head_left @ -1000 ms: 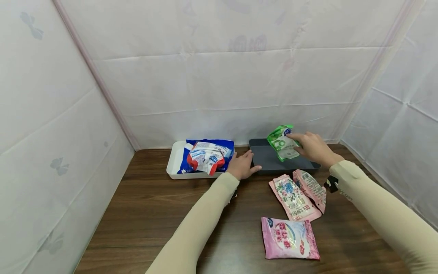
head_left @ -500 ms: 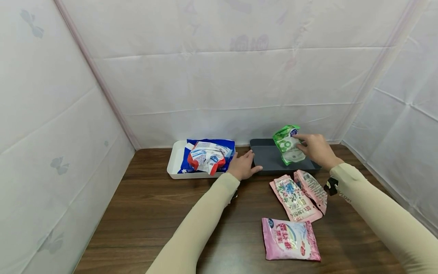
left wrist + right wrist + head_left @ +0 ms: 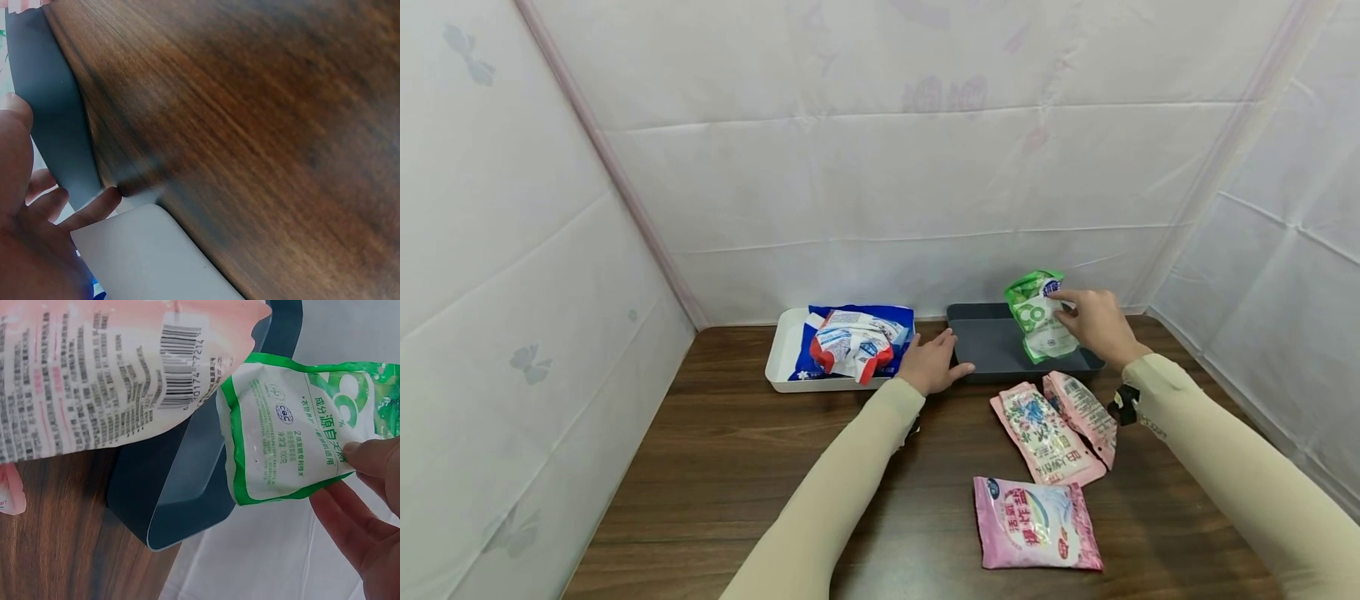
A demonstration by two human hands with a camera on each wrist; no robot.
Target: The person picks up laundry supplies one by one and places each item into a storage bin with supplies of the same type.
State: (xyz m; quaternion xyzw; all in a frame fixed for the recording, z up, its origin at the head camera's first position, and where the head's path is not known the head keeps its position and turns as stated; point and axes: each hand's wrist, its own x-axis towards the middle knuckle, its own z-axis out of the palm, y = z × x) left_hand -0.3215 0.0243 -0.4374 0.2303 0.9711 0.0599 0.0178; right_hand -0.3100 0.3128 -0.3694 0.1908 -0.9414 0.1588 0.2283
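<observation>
1. Head view: the right hand pinches a green-and-white packet at its right-hand side, thumb and fingers closed on the film. The packet hangs roughly upright over the right part of a dark gray tray; whether its lower end touches the tray floor I cannot tell.
2. Right wrist view: the thumb lies on the packet's printed white face, the other fingers behind it.
3. The left hand has its fingers spread and grips nothing. It lies where the dark gray tray and a white tray meet, thumb out toward the dark one; the left wrist view shows one finger beside the white tray's corner.
4. In the white tray lies a blue packet, with a red-and-white packet on top of it.
5. On the wooden tabletop, in front of the dark gray tray, a flowered pale pink packet lies flat beside a bent pink packet printed with a barcode.
6. Nearer the person lies a bright pink packet with a rainbow print.
7. Both sleeves are pale; a black device shows at the right wrist.
</observation>
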